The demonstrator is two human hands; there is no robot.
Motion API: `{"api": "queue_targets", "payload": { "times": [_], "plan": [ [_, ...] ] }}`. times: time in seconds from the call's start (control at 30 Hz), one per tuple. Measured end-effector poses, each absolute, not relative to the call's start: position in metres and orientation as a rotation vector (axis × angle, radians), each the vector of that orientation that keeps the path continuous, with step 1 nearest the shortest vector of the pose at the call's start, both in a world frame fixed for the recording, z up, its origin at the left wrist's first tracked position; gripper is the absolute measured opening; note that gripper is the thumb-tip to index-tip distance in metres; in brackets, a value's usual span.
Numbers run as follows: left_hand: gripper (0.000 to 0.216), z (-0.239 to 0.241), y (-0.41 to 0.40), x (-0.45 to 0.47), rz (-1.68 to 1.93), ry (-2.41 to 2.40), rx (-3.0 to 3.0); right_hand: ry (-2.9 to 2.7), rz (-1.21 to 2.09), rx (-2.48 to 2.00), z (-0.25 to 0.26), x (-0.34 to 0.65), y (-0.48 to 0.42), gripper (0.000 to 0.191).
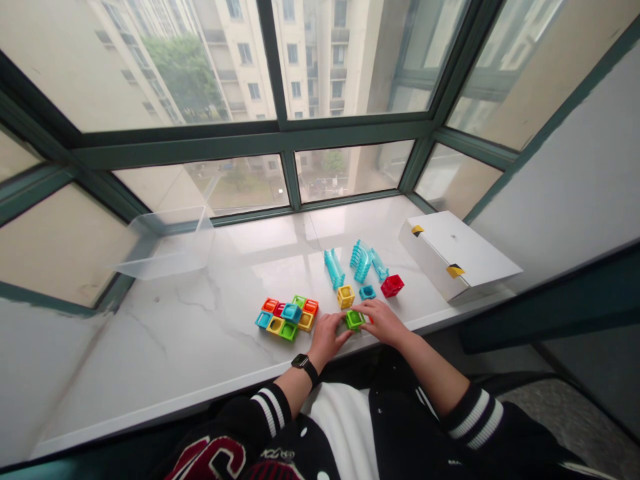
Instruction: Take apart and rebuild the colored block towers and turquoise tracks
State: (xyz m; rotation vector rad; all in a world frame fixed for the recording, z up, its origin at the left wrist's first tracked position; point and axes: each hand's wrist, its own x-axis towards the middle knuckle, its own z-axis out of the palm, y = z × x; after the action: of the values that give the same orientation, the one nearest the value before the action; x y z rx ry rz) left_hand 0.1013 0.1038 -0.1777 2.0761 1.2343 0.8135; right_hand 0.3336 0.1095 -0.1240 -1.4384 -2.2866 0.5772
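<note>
One green block (355, 320) is near the front edge of the windowsill (200, 333), held between the left hand (329, 339) and the right hand (386, 322), both curved to a narrow grip. Just beyond it are a yellow block (345, 297) and a blue block (367, 293), with a red block (393, 286) to their right. Three turquoise pieces (334, 269) lie farther toward the back edge. Left of the hands sits a multicoloured block cluster (276, 325), topped by a light-blue piece (291, 313). A clear tub (165, 265) occupies the back left corner; a white box (455, 247), the right end.
</note>
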Motion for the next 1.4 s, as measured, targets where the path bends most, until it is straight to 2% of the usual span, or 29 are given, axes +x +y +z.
{"api": "queue_targets", "payload": {
  "times": [1.4],
  "plan": [
    [0.047, -0.1835, 0.1075, 0.0995, 0.81, 1.188, 2.031, -2.298, 0.539, -1.387, -0.1308, 0.3382, 0.1128, 0.058]
  ]
}}
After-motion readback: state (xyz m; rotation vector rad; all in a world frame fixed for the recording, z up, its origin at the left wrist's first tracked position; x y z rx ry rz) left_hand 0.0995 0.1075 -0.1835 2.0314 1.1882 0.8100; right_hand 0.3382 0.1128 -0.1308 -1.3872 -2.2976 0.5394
